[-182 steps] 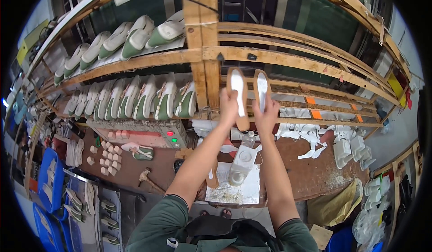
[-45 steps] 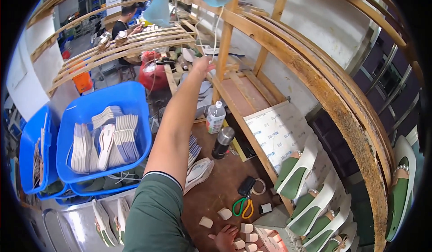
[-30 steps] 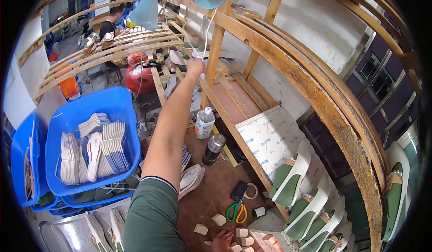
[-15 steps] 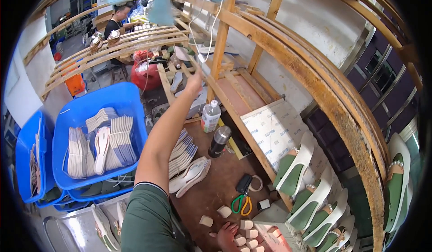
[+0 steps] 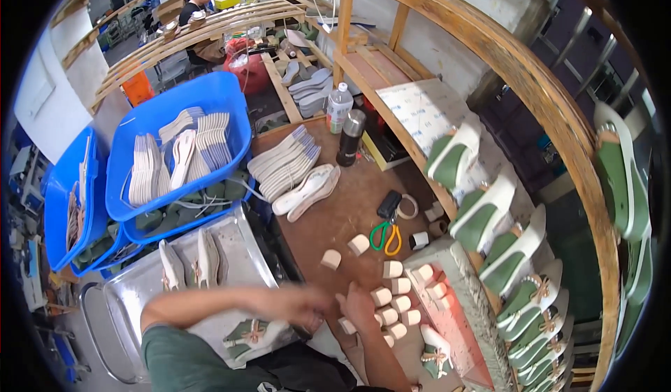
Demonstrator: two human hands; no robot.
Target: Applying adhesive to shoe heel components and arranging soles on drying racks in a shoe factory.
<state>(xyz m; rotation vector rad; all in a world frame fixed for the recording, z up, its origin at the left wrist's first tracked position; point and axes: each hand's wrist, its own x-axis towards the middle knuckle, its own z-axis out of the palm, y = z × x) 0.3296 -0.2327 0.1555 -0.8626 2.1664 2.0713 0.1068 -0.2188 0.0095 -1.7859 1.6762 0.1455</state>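
Observation:
Smeared by motion, my left hand (image 5: 312, 308) is low in the middle, beside my right hand, and its fingers cannot be made out. My right hand (image 5: 359, 304) hovers at the brown table's near edge with its fingers curled together; what they hold, if anything, is hidden. Right by it lies a pale heel block (image 5: 347, 325). Several more white-and-tan heel blocks (image 5: 400, 304) are grouped to its right. Below my left forearm, a green-and-white sandal (image 5: 253, 336) with a bow ornament lies near the metal tray (image 5: 143, 322). Another such sandal (image 5: 437, 353) is right of the heel blocks.
Scissors (image 5: 386, 236) with green and yellow handles, a dark flask (image 5: 351, 138) and a plastic bottle (image 5: 340, 109) stand or lie on the table (image 5: 314, 227). Stacked insoles (image 5: 285, 162) are at its left, beside a blue basket (image 5: 241, 137). Sandals (image 5: 482, 217) line the wooden rack at right.
My left arm, stretched far forward before, has come back to beside my right hand. My right hand's fingers, spread on the table earlier, are now curled. The view has tilted down.

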